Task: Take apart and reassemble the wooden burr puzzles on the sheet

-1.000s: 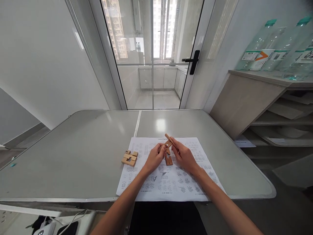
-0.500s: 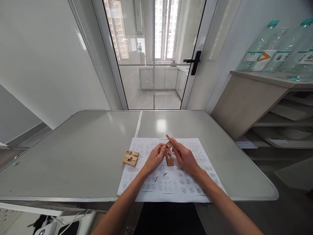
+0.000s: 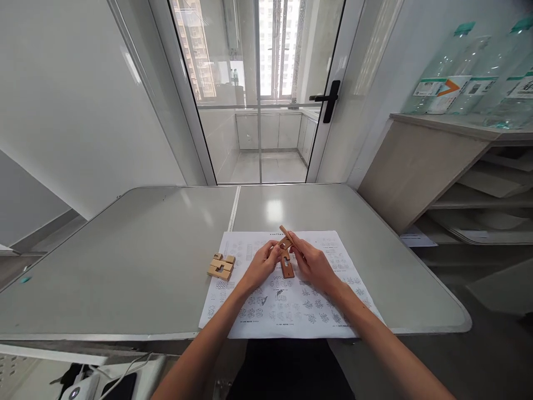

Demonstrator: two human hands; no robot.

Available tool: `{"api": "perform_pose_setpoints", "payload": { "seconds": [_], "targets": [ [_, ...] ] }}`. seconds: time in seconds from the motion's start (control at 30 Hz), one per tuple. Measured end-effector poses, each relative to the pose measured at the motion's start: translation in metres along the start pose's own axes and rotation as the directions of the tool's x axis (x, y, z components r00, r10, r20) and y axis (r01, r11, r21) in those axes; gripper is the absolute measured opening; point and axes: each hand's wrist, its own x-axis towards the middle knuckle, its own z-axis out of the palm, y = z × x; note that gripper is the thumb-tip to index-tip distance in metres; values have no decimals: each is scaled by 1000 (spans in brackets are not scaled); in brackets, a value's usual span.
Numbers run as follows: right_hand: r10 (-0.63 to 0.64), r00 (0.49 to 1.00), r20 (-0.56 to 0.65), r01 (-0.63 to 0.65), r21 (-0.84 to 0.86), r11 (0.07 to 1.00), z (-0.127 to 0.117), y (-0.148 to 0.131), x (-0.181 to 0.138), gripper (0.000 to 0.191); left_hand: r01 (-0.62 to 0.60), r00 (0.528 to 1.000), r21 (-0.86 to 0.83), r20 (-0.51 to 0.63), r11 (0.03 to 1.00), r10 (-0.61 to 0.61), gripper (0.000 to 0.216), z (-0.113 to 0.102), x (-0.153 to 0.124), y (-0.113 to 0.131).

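Observation:
Between my two hands are brown wooden puzzle pieces held over a printed sheet (image 3: 291, 316). My left hand (image 3: 264, 262) pinches a notched wooden puzzle piece (image 3: 285, 243) by its left end. In my right hand (image 3: 310, 260) is a flat wooden stick-like piece (image 3: 285, 231), slanting up to the left across the notched one. Below them, a darker notched wooden piece (image 3: 287, 269) points toward me; whether it lies on the paper or touches the held pieces I cannot tell. Left of my left hand, several pale wooden pieces (image 3: 220, 268) sit fitted together at the sheet's edge.
The grey table (image 3: 125, 266) has rounded corners and a pale seam. Beyond it stands a glass door with a black handle (image 3: 331, 101). Plastic bottles (image 3: 452, 78) stand on a cabinet (image 3: 441, 161) at right. Cables and a phone (image 3: 120, 386) lie below the table at left.
The whole view has shifted slightly as the head moved. Both hands keep their hold, with the stick-like piece still slanted across the notched piece.

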Motion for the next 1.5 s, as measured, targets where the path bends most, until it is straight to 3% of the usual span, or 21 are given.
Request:
{"api": "perform_pose_setpoints", "payload": {
  "seconds": [0.3, 0.43, 0.7, 1.13, 1.5],
  "targets": [
    [6, 1000, 12, -4, -132, 991, 0, 1, -3, 56, 18, 1000, -10, 16, 1000, -18, 49, 2, -1, 7],
    [57, 997, -44, -60, -70, 996, 2, 0, -2, 55, 19, 1000, -17, 21, 1000, -18, 47, 2, -1, 8],
    [23, 1000, -13, -22, 31, 999, 0, -3, 0, 56, 8, 1000, -23, 21, 1000, -7, 48, 0, -1, 3],
    [-31, 996, 78, 34, -28, 999, 6, -9, -1, 55, 12, 999, 8, -34, 1000, -12, 48, 5, 3, -6],
    [42, 999, -6, -42, 27, 999, 5, -10, 1, 50, 35, 999, -51, 40, 998, -33, 50, 8, 0, 0]
  ]
}}
